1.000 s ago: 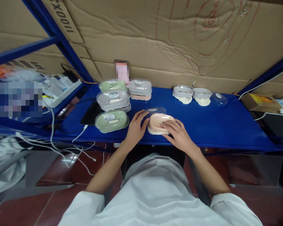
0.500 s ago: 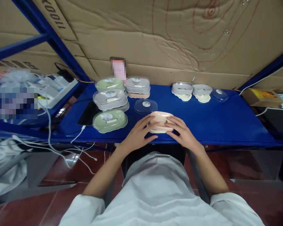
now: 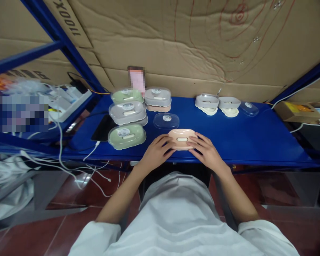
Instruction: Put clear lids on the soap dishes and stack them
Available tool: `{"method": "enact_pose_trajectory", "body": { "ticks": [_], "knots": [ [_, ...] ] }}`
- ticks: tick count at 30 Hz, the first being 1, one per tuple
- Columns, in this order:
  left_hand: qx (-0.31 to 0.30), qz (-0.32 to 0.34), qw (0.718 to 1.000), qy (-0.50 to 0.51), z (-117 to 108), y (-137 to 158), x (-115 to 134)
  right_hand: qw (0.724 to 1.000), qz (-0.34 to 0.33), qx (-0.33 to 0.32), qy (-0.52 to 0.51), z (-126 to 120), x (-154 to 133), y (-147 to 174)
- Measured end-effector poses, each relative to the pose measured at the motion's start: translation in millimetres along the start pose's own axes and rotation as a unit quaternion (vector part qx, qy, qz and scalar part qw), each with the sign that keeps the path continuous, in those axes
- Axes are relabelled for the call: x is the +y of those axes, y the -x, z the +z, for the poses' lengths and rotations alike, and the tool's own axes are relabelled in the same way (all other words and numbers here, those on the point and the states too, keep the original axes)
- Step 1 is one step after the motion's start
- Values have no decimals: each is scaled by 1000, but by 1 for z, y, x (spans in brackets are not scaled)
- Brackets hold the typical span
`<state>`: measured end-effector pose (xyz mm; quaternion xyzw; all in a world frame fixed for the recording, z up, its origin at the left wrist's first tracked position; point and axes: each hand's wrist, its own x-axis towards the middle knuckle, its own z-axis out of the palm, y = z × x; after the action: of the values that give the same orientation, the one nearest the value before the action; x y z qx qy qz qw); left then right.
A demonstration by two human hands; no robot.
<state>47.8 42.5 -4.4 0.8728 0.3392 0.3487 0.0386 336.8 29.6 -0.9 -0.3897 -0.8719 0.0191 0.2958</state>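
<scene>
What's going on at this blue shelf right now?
A person in a white top holds a peach soap box between the left hand and right hand at the front of the blue shelf. A clear lid lies just behind it. Closed green and grey boxes sit stacked to the left.

Place: I worked in a small packing or storage workshop.
Bench: a blue metal rack shelf [image 3: 242,138] served as my table.
Walls: flattened cardboard [image 3: 175,46] lined the rack.
Stock: batches of identical lidded plastic boxes [image 3: 126,136] sat in rows.
Clutter: loose cables [image 3: 69,160] hung at left.
</scene>
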Motion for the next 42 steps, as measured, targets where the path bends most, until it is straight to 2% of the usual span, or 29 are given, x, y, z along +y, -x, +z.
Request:
{"method": "enact_pose_trajectory", "body": {
  "ticks": [3, 6, 8, 12, 14, 17, 23, 25, 29, 37, 42],
  "knots": [
    [-17, -13, 999, 37, -4, -5, -4, 1000, 4, 1, -2, 0, -1, 0],
    [-7, -64, 997, 38, -6, -22, -17, 1000, 15, 1, 1, 0, -2, 1],
    [2, -112, 994, -1, -4, -38, -29, 999, 32, 4, 6, 1, -2, 2],
    [-73, -180, 977, -90, 2, -62, -51, 998, 56, -23, 3, 3, 0, 4],
    [-85, -189, 972, -115, 1, -68, -55, 998, 60, -33, 4, 2, -1, 4],
    [-44, -170, 978, -109, -5, -68, -49, 997, 65, -34, 5, 1, -4, 3],
    [42, -124, 991, 9, -6, -50, -16, 994, 99, -13, -33, 2, -5, 2],
    [51, -97, 993, 30, -1, -41, -5, 994, 100, -2, -45, 3, -4, 2],
    [62, -34, 996, 48, 9, -27, 6, 993, 91, -33, -61, 3, -3, 1],
    [62, 50, 997, 11, 16, -20, 2, 992, 96, -5, -79, 3, -3, 5],
    [58, 68, 996, -29, 17, -17, 3, 995, 82, 14, -58, 5, -3, 6]
  ]
}}
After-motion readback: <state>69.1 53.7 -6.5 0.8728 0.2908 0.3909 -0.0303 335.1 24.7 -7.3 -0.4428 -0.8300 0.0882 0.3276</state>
